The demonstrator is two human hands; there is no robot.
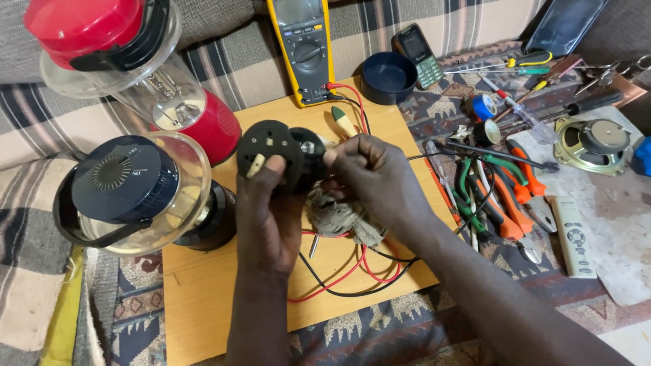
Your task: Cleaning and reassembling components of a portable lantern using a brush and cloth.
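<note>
From the head camera, both hands meet over the middle of a wooden board that serves as the worktop, laid on patterned cloth. The left hand grasps a round black part, thumb pressed on its face and fingers behind, tilting it up toward the camera so its slots and a pale tab can be seen. The right hand is closed on the right edge of the same part, fingertips pinching there as if to steady or work it; what exactly they pinch is hidden. A grey rag hangs bunched below the right hand, just under the part, seemingly kept there for wiping. Red and black leads loop across the board beneath the hands and run far to a yellow multimeter propped against the striped cushion, its face toward the person, so it can be read from here. To the left, a dark lantern lies on its side at the board's edge, and a red lantern lies beyond it, both clear of the hands yet close by. On the right, pliers with orange and green handles, screwdrivers, tape rolls, a loudspeaker and a white remote are spread out, apart from the board. A dark bowl and a small phone sit at the far side.
</note>
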